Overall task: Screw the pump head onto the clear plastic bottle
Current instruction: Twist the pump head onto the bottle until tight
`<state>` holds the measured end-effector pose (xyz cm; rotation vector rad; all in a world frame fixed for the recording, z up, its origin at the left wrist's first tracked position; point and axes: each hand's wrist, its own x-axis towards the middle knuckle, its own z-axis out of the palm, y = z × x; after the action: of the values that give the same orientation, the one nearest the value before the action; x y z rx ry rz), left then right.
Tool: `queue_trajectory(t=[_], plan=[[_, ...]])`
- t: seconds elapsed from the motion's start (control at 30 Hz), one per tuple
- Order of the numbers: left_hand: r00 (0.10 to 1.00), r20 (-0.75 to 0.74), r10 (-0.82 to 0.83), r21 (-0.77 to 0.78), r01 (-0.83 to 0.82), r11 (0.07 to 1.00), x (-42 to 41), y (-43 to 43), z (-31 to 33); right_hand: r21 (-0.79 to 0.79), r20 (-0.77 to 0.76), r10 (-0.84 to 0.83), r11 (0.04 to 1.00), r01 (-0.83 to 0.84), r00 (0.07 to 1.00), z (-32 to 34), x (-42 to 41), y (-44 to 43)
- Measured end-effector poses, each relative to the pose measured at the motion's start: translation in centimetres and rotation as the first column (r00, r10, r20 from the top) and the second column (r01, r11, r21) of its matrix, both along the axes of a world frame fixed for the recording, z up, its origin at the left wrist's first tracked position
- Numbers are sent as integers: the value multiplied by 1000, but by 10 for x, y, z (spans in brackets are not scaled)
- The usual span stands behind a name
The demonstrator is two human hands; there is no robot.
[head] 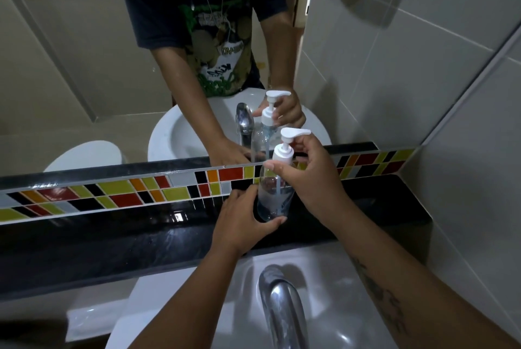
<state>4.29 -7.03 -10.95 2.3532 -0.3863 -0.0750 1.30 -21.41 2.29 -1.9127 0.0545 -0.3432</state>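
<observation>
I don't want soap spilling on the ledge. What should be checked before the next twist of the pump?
1. Bottle upright on the black ledge: ok.
2. Left hand gripping the bottle's lower part: ok.
3. Right hand fingers on the collar of the pump head: ok.
4. Pump tube inside the bottle: ok.
5. Collar straight on the threads: cannot tell, fingers cover it.
6. Collar fully tight: cannot tell.

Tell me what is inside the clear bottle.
Inside the bottle a white pump tube runs down through clear liquid. The left hand covers part of the base, so the tube's end is unclear.
</observation>
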Motion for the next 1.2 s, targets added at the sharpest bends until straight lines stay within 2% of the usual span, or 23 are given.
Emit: queue_trajectory(t=[0.13,0.2,0.27,0.5,0.63,0.73,0.87,1.1,1.2], plan=[[1000,3,-2,3,2,1000,0,0,-1,-4,-71,111,994,-112,991,2,-4,-10],[1000,7,1,-2,-1,1000,0,0,-1,72,-91,166,985,-160,982,1,-5,-14],[1000,10,0,-6,0,1000,0,0,0,120,-82,157,982,-146,984,-1,-3,-14],[1000,14,-4,-7,4,1000,1,0,-1,135,44,41,990,-47,998,-8,3,-1],[1000,4,3,-6,-3,1000,1,0,-2,79,7,92,993,-93,996,-3,4,-6],[1000,0,2,-7,-2,1000,1,0,-2,110,-59,155,983,-148,986,0,1,-15],[1000,5,-2,-13,2,1000,1,0,-2,147,-73,231,965,-219,970,0,-2,-18],[1000,14,8,-3,-8,1000,1,0,-1,73,9,55,996,-55,998,-4,5,-8],[1000,23,8,0,-8,1000,0,-1,-1,44,-9,60,997,-60,998,-2,9,-6]])
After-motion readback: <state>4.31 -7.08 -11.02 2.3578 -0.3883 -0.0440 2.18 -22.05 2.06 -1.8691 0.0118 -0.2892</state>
